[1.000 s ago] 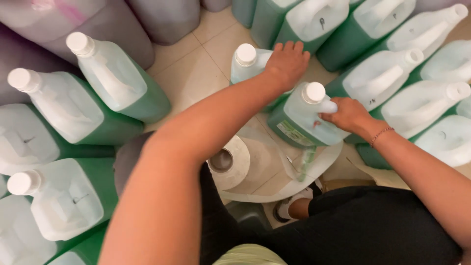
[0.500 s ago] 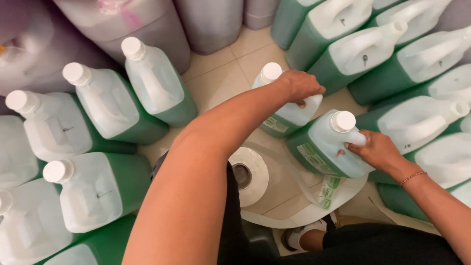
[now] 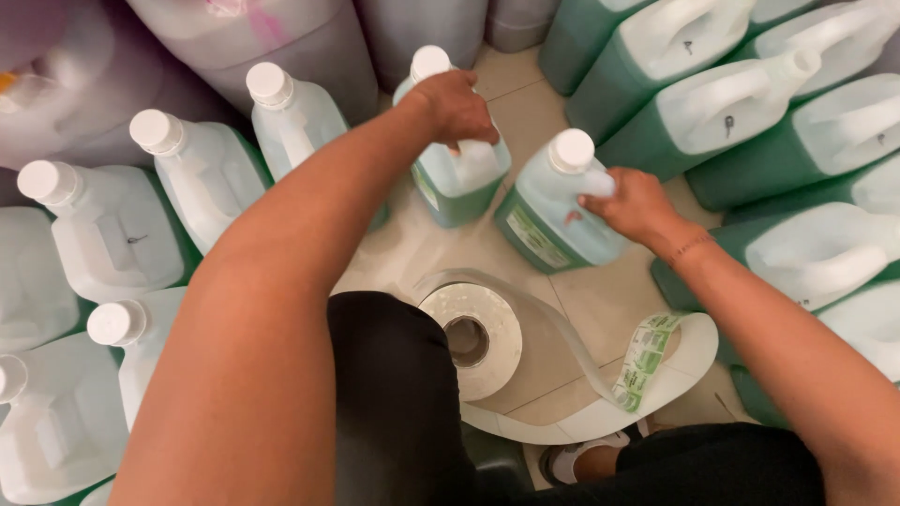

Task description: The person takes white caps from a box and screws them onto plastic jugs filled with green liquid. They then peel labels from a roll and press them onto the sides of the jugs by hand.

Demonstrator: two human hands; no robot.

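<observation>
Left hand [image 3: 459, 105]: it is closed over the handle of a green jug [image 3: 457, 159], fingers curled around the top of it, near 12 o'clock of the picture.
Right hand [image 3: 633, 201]: it grips the handle of a second green jug [image 3: 555, 211], fingers wrapped around it, at about 2 o'clock from the centre.
The two held jugs: both stand on the tiled floor [image 3: 525, 112], just beside each other; each has a white cap and green liquid inside. The second one carries a label on its side.
Label roll [image 3: 472, 337]: a white roll lies flat on the floor at 6 o'clock from the jugs, near the person's knee. A loose strip [image 3: 647, 361] goes out from it toward 4 o'clock, with green labels on it.
Jugs at 9 o'clock [image 3: 192, 192]: a group of white-capped jugs stands close together.
Jugs at 2 o'clock [image 3: 750, 103]: more green jugs lean tilted in rows.
Grey containers [image 3: 281, 47]: big ones stand at 11 o'clock.
</observation>
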